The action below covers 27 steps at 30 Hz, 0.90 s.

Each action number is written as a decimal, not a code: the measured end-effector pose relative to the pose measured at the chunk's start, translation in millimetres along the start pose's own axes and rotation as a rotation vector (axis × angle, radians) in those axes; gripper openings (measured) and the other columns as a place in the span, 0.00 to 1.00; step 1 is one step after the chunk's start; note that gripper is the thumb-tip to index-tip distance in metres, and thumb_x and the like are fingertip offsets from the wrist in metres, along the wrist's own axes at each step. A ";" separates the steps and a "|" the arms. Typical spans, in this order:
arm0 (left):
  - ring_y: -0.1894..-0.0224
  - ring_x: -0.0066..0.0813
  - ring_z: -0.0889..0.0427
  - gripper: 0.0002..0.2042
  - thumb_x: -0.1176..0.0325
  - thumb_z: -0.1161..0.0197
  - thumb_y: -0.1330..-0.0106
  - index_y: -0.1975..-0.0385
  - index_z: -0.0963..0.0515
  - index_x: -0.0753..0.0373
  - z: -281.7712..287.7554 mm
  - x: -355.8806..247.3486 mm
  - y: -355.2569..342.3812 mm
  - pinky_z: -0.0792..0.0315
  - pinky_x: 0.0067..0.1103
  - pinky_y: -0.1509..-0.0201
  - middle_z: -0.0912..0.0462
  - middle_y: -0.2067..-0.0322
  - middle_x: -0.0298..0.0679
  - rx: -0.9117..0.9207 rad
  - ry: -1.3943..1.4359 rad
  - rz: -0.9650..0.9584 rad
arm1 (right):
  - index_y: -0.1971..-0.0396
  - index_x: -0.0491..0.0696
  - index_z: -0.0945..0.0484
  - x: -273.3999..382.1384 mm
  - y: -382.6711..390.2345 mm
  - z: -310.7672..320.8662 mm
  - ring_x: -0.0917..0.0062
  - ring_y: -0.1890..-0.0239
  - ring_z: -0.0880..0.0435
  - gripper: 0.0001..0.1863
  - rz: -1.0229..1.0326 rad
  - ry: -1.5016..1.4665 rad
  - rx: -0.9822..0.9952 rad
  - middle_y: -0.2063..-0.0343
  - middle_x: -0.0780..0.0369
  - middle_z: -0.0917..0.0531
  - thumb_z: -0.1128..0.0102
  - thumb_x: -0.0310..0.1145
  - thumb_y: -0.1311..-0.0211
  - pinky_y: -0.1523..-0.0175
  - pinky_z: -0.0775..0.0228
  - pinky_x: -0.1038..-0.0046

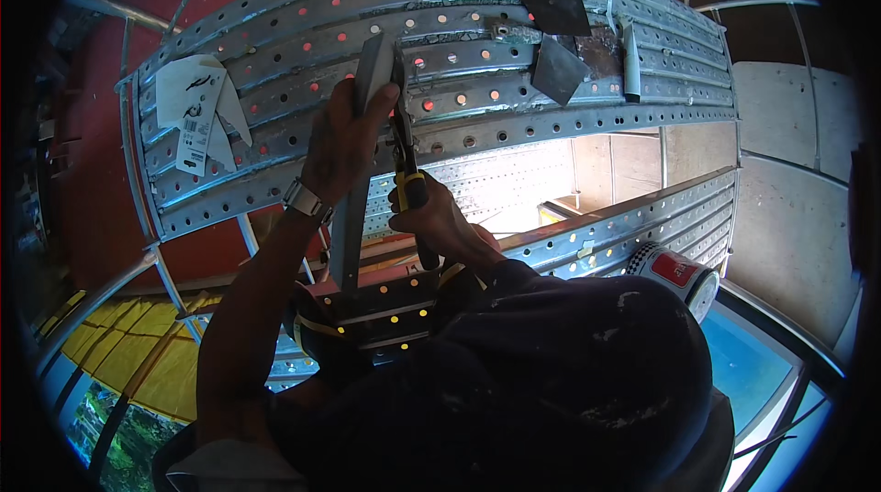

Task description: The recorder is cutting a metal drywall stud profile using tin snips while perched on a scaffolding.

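My left hand (347, 139) grips a long grey metal profile (373, 61), held upright in the picture across the perforated steel plank (266, 51). My right hand (418, 212) is wrapped round the black-and-yellow handle of a dark cutting tool (404, 157), which looks like snips, its jaws against the profile's right side; whether they bite into it I cannot tell. To the left lie white cards (188, 102). Dark square pieces (560, 70) and a pale rolled strip (631, 61) lie on the plank at the right.
A white bucket with a red label (674, 276) lies tilted on the lower plank (633, 217) at right. A bright gap separates the planks. Metal tube railings (156, 262) surround the platform, with red panels (92, 152), yellow sheeting (128, 345) and pale boards (780, 116) beyond.
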<state>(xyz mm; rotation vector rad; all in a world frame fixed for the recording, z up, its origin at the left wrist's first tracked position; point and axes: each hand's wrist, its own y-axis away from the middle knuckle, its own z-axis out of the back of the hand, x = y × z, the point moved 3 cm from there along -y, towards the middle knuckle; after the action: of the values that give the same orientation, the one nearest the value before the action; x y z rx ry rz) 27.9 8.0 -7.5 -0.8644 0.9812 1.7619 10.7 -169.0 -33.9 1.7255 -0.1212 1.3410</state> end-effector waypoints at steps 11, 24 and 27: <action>0.67 0.49 0.19 0.23 0.50 0.45 0.32 0.57 0.27 0.69 -6.2 -9.1 -1.1 0.28 0.34 0.67 0.24 0.70 0.50 -0.087 0.085 0.016 | 0.62 0.39 0.29 -7.1 -3.4 -0.1 0.70 0.63 0.20 0.23 0.004 -0.053 0.010 0.69 0.58 0.20 0.34 0.34 0.58 0.55 0.30 0.68; 0.69 0.22 0.23 0.33 0.40 0.44 0.37 0.46 0.27 0.66 79.1 -6.4 -27.4 0.26 0.23 0.68 0.21 0.69 0.35 0.476 -0.169 0.144 | 0.53 0.40 0.28 -6.4 8.3 14.0 0.74 0.56 0.22 0.27 -0.082 0.080 0.180 0.61 0.60 0.20 0.33 0.26 0.58 0.48 0.32 0.71; 0.69 0.23 0.22 0.35 0.39 0.43 0.38 0.44 0.29 0.66 88.5 -9.3 -25.3 0.25 0.24 0.67 0.20 0.67 0.37 0.564 -0.224 0.163 | 0.56 0.41 0.27 -9.6 12.7 9.3 0.70 0.59 0.19 0.26 -0.066 0.064 0.165 0.63 0.58 0.18 0.32 0.30 0.60 0.53 0.29 0.69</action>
<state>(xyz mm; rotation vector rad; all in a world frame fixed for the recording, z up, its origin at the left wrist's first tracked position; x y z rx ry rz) 42.4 89.9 33.0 -0.2304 1.3307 1.5465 6.3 -186.9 -34.1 1.8043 0.0839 1.3879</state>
